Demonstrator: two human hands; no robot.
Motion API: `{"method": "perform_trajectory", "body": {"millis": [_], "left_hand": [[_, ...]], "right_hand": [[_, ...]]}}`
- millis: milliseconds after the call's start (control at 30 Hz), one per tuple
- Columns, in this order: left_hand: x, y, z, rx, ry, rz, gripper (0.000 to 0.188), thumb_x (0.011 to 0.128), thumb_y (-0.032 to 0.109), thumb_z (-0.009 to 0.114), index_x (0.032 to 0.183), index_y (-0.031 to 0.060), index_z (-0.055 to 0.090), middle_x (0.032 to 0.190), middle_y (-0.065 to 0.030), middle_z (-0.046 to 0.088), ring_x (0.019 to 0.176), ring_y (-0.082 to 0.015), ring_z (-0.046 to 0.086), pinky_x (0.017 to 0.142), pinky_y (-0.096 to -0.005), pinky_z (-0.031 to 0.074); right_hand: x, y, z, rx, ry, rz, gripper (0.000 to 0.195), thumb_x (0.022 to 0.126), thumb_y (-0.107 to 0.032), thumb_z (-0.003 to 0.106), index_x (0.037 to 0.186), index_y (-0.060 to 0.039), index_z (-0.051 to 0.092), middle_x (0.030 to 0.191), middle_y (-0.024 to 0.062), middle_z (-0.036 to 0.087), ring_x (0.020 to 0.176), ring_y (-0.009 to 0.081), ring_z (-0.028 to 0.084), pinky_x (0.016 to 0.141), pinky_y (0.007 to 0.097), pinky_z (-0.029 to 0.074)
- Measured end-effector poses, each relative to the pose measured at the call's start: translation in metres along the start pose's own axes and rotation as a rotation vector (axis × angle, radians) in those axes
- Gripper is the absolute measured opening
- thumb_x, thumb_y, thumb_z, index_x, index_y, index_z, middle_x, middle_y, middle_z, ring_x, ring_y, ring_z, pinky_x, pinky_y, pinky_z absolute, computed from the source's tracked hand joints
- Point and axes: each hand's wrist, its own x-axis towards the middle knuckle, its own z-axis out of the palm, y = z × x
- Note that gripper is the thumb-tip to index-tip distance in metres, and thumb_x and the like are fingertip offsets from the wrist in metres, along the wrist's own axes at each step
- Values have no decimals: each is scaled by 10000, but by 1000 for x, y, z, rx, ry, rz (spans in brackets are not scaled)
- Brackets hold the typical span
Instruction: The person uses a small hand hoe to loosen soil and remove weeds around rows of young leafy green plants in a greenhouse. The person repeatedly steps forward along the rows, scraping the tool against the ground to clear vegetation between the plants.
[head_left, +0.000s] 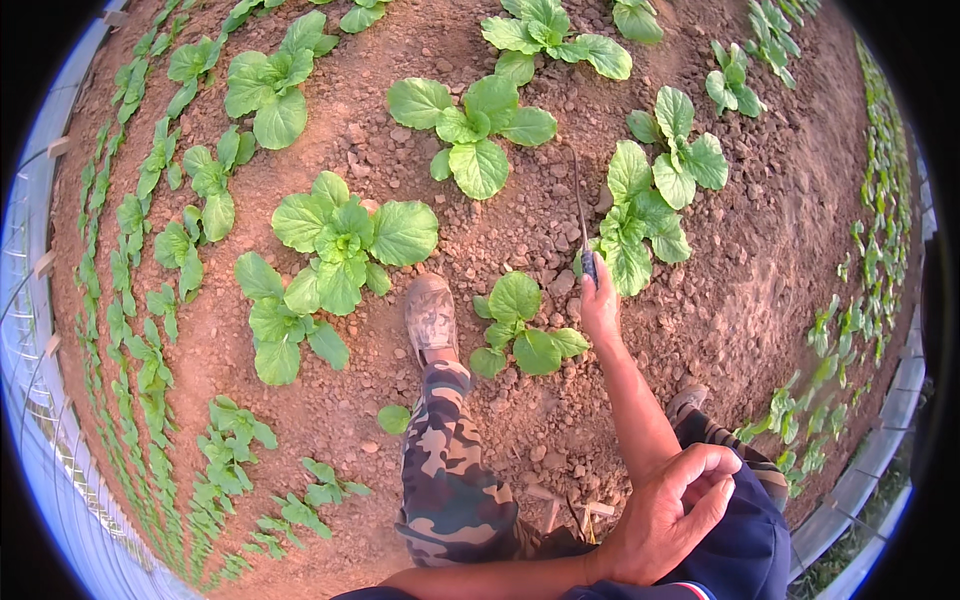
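My right hand (600, 304) grips the dark handle of a slim hand tool (580, 196). Its thin, rust-brown metal shaft points away from me, and the bent tip is at the soil between leafy cabbage-like plants. Just right of the handle grows a broad-leaved plant (637, 217), its leaves close to my fingers. A smaller plant (517, 326) stands left of my right wrist. My left hand (660, 510) lies across my right arm near the lap, fingers loosely curled and thumb apart from the index finger. Nothing shows in it.
More leafy plants (472, 135) grow in rows through the crumbly soil (517, 225). My left shoe (430, 315) stands beside a large plant (341, 240); my right shoe (686, 401) is farther right. Wooden pieces (551, 511) show below me. Plastic sheeting (30, 300) borders the left.
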Motion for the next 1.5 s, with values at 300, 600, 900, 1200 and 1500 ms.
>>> {"method": "perform_trajectory", "body": {"millis": [300,600,900,1200,1500], "left_hand": [[0,-8,2,-76,21,-40,193,936,107,547,1102,11,529,914,-57,580,794,-90,567,717,-252,482],[-2,-6,2,-83,41,-5,188,933,75,549,1105,3,533,936,-46,578,833,-83,562,753,-236,472],[-7,-28,-2,-165,49,41,207,952,60,521,1141,-25,506,969,-45,535,894,-91,519,829,-232,440],[-15,-43,-9,62,114,105,157,930,48,527,1072,-15,543,890,-35,569,838,-87,542,779,-236,453],[-10,-66,-3,247,70,160,111,913,52,543,1012,3,559,874,-9,561,811,-58,525,720,-210,444]], "right_hand": [[209,-31,-52,229,402,270,365,928,-170,509,1287,-106,510,935,129,619,715,217,605,583,342,473],[196,14,-37,-34,320,133,433,928,-202,498,1353,-142,441,1092,171,618,917,314,620,727,397,496],[-42,-9,14,-4,-54,268,520,940,-164,474,1436,-190,322,1109,229,617,974,388,617,864,436,476],[-131,14,-29,117,-166,87,486,948,-122,454,1418,-78,336,1236,205,565,1125,342,565,954,386,435],[-178,12,-65,-4,-201,93,457,946,-144,466,1393,-100,381,1199,205,585,1104,347,575,944,394,440]]}}
